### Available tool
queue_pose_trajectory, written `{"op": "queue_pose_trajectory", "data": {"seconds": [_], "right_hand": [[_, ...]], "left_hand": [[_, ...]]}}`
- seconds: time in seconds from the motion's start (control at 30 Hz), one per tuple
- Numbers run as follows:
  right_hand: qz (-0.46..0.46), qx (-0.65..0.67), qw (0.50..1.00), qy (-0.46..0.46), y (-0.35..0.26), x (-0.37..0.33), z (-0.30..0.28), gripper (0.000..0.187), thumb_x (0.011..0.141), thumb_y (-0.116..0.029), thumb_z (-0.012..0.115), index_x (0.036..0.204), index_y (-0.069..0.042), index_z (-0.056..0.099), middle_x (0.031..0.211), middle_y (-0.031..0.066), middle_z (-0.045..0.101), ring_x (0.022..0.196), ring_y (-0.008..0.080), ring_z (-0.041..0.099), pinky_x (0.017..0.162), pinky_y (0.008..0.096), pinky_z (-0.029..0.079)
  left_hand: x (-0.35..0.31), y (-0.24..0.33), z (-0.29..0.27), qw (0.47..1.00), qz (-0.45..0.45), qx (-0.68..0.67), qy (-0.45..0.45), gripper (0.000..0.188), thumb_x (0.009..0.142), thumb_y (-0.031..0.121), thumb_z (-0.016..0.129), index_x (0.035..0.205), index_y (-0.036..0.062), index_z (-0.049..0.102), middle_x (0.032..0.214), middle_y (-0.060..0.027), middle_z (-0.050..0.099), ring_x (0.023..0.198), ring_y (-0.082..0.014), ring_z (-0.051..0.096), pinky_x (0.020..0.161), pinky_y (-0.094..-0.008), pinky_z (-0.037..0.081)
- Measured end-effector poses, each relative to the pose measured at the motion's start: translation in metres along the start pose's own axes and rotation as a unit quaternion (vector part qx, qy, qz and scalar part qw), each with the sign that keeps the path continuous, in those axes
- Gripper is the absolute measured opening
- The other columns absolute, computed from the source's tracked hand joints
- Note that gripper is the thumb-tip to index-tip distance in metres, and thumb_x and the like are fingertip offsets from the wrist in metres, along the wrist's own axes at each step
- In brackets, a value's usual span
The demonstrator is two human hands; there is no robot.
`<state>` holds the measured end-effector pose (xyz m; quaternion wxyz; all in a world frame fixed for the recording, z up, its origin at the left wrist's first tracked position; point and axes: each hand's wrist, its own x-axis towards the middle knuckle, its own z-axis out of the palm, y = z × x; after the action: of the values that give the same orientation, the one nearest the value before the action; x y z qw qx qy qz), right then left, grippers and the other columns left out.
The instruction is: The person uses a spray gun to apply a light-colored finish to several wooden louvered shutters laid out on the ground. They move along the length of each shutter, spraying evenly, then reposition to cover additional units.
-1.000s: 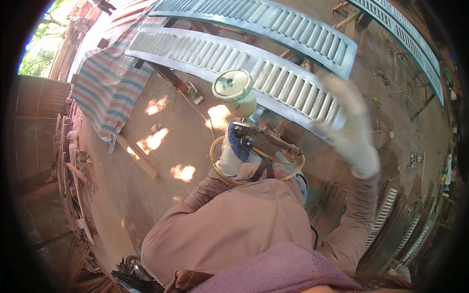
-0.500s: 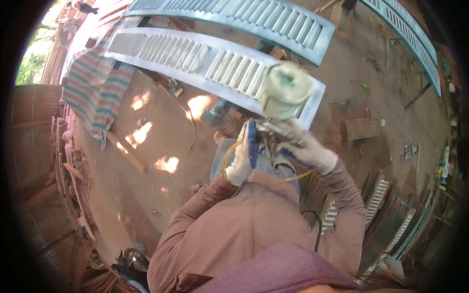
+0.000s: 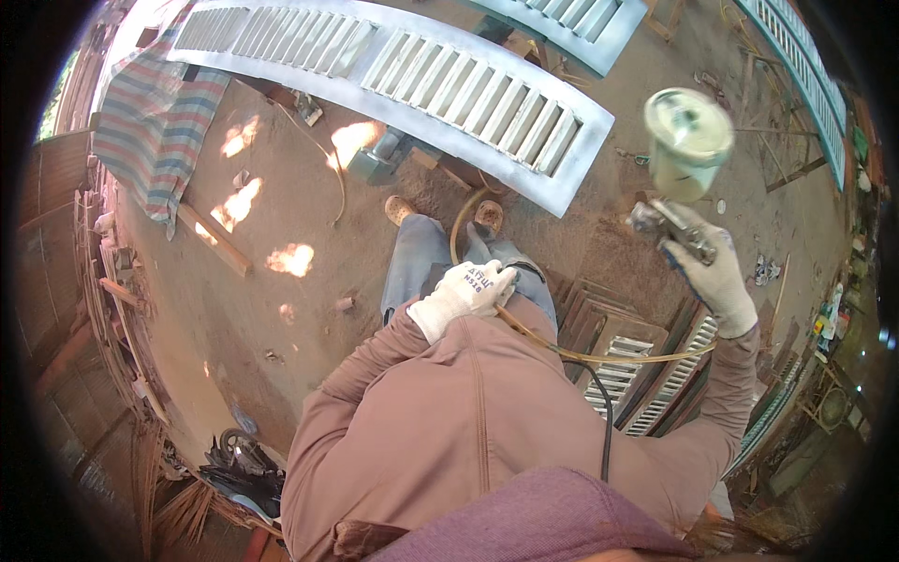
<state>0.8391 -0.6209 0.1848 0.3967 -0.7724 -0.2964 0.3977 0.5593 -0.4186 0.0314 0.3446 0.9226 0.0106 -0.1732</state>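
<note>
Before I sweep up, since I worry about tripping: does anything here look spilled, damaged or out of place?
I see no clear spill; the bright floor patches look like sunlight. The yellow hose looks awkward: it dips close to the person's right shoe, where it might catch a foot.

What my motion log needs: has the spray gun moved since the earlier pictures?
Yes, rightward: half a second ago its cup overlapped the right end of the near louvered panel; now the spray gun, in the right hand, shows right of it.

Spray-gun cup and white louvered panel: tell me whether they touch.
Apart: the head view shows brown floor between the cup and the white louvered panel.
</note>
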Motion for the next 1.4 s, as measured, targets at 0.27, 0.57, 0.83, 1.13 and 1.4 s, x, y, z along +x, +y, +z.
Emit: {"op": "queue_pose_trajectory", "data": {"seconds": [0.27, 0.57, 0.83, 1.13, 1.4], "right_hand": [[0.01, -0.069, 0.997, -0.018, 0.012, 0.023, 0.017, 0.042, 0.086, -0.002, 0.063, 0.128, -0.003, 0.059, 0.115, 0.009, 0.068, 0.107, 0.013, 0.063, 0.096, 0.0283, 0.048], [-0.045, -0.24, 0.946, 0.213, 0.027, 0.038, -0.018, 0.036, 0.087, -0.009, 0.069, 0.122, 0.0, 0.062, 0.109, 0.0132, 0.07, 0.098, 0.0148, 0.066, 0.086, 0.031, 0.052], [-0.061, -0.055, 0.994, 0.066, 0.011, 0.013, 0.023, 0.036, 0.085, -0.007, 0.07, 0.121, -0.001, 0.063, 0.106, 0.0127, 0.071, 0.097, 0.0148, 0.067, 0.085, 0.0288, 0.052], [-0.093, -0.139, 0.982, 0.091, 0.009, 0.053, 0.017, 0.034, 0.087, -0.008, 0.068, 0.119, 0.002, 0.062, 0.105, 0.017, 0.07, 0.098, 0.0191, 0.069, 0.082, 0.0315, 0.053], [-0.139, -0.262, 0.937, 0.185, 0.014, 0.061, 0.012, 0.033, 0.085, -0.009, 0.071, 0.115, 0.001, 0.063, 0.108, 0.017, 0.069, 0.097, 0.023, 0.069, 0.082, 0.0317, 0.052]], "left_hand": [[0.007, 0.003, -0.002, 0.998, 0.026, 0.013, -0.061, 0.033, 0.089, 0.031, 0.059, 0.115, 0.0109, 0.052, 0.085, -0.0119, 0.059, 0.069, -0.0345, 0.063, 0.061, -0.0447, 0.052], [0.004, 0.012, -0.001, 0.994, -0.057, -0.035, -0.085, 0.037, 0.093, 0.036, 0.054, 0.119, 0.0103, 0.051, 0.098, -0.0113, 0.063, 0.084, -0.0344, 0.065, 0.073, -0.0451, 0.052], [-0.005, 0.01, 0.01, 0.997, -0.048, -0.045, 0.026, 0.037, 0.091, 0.036, 0.058, 0.118, 0.0102, 0.053, 0.097, -0.0112, 0.065, 0.084, -0.0332, 0.066, 0.068, -0.0432, 0.053], [-0.006, 0.003, 0.014, 0.998, -0.039, -0.043, 0.021, 0.038, 0.091, 0.036, 0.059, 0.115, 0.0078, 0.054, 0.094, -0.0116, 0.065, 0.08, -0.0337, 0.065, 0.066, -0.0437, 0.052], [-0.015, 0.003, 0.004, 0.998, -0.051, -0.045, 0.019, 0.038, 0.091, 0.036, 0.057, 0.116, 0.0078, 0.053, 0.095, -0.0121, 0.064, 0.082, -0.0344, 0.065, 0.067, -0.0441, 0.052]]}}
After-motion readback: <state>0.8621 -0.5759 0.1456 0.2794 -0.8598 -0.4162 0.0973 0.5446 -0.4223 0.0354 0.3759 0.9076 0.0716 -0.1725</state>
